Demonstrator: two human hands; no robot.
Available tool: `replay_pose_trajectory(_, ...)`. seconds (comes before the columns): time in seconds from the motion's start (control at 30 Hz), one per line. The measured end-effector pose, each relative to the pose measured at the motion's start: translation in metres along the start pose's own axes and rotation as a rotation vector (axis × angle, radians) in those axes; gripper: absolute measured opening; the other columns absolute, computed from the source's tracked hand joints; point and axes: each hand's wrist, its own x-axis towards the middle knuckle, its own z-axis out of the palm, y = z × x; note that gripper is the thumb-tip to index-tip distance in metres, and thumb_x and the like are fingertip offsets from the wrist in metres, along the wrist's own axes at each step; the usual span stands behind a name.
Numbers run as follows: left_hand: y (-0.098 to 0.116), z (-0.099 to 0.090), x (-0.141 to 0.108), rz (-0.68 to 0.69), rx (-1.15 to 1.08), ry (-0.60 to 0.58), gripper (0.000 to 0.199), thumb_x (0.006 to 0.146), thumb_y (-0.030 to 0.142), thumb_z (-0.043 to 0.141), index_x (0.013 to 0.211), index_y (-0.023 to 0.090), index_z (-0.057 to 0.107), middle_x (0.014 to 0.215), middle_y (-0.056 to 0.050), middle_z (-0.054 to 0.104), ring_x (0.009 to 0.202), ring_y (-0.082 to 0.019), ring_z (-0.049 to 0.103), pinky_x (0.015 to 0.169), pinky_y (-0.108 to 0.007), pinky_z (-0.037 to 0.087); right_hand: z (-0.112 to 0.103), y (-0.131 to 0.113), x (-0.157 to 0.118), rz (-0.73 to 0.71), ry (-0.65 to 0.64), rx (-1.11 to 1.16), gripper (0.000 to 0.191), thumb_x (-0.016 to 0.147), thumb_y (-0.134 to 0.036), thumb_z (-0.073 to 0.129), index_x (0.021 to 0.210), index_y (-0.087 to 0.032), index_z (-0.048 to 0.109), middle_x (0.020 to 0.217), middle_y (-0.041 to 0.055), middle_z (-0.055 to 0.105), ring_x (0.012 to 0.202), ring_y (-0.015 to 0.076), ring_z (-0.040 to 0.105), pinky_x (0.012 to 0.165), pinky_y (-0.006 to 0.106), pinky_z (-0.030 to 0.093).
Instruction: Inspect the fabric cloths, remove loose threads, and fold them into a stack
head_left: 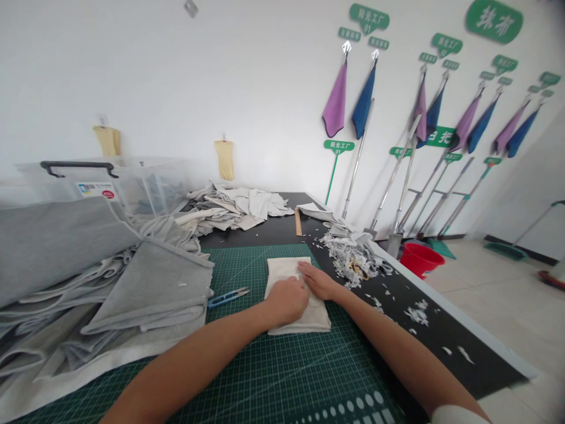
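A cream cloth [304,321], folded into a rectangle, lies on the green cutting mat [247,359]. My left hand [289,301] rests on the cloth with its fingers curled in; whatever they grip, if anything, is hidden. Beside it, my right hand [318,281] lies on the cloth's right side with fingers stretched out, the tips close to the left hand. Blue-handled thread snips [228,297] lie on the mat to the left of the cloth.
Grey fabric [154,282] is heaped at the left before a clear plastic bin [132,182]. Pale cloth pieces [247,206] and a wooden ruler [298,222] lie at the back. Scraps [353,253] partly cover gold-handled scissors [359,271] near the right edge. A red bucket [421,259] stands on the floor.
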Motion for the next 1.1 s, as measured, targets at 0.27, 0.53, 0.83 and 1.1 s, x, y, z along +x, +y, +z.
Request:
replay_pose_trajectory(0.27, -0.006, -0.007, -0.005, 0.135, -0.235, -0.060, 0.025, 0.085, 0.028, 0.044, 0.092, 0.021, 0.067, 0.092, -0.001, 0.067, 0.087, -0.015, 0.059, 0.080, -0.026, 0.046, -0.011, 0.007, -0.001, 0.021, -0.028, 0.125, 0.045, 0.089, -0.025, 0.032, 0.128, -0.011, 0.050, 0.139, 0.0099, 0.043, 0.133, 0.0201, 0.033, 0.112, 0.040, 0.023)
replay_pose_trajectory(0.53, -0.005, -0.005, -0.008, 0.073, -0.430, -0.122, 0.062, 0.080, 0.033, 0.051, 0.137, 0.013, 0.036, 0.141, -0.013, 0.039, 0.129, -0.025, 0.037, 0.108, -0.040, 0.028, -0.019, 0.009, 0.001, 0.039, -0.047, 0.205, 0.046, 0.085, -0.021, 0.035, 0.127, -0.012, 0.052, 0.136, 0.0075, 0.047, 0.130, 0.0208, 0.038, 0.112, 0.043, 0.023)
replay_pose_trajectory(0.83, 0.022, -0.033, -0.020, 0.302, -0.637, -0.199, 0.039, 0.089, 0.020, 0.035, 0.121, 0.022, 0.055, 0.123, -0.001, 0.059, 0.115, -0.014, 0.052, 0.102, -0.029, 0.037, -0.017, 0.009, 0.001, 0.071, -0.035, 0.230, 0.048, 0.083, -0.017, 0.035, 0.127, -0.012, 0.051, 0.136, 0.0066, 0.046, 0.130, 0.0202, 0.038, 0.112, 0.043, 0.023)
replay_pose_trajectory(1.1, 0.017, -0.036, -0.029, 0.277, -0.550, -0.377, 0.040, 0.088, 0.027, 0.037, 0.124, 0.017, 0.052, 0.117, -0.006, 0.062, 0.111, -0.017, 0.056, 0.097, -0.029, 0.041, -0.017, 0.008, 0.001, 0.067, -0.036, 0.231, 0.045, 0.084, -0.019, 0.037, 0.127, -0.014, 0.053, 0.137, 0.0047, 0.045, 0.131, 0.0208, 0.037, 0.113, 0.043, 0.021)
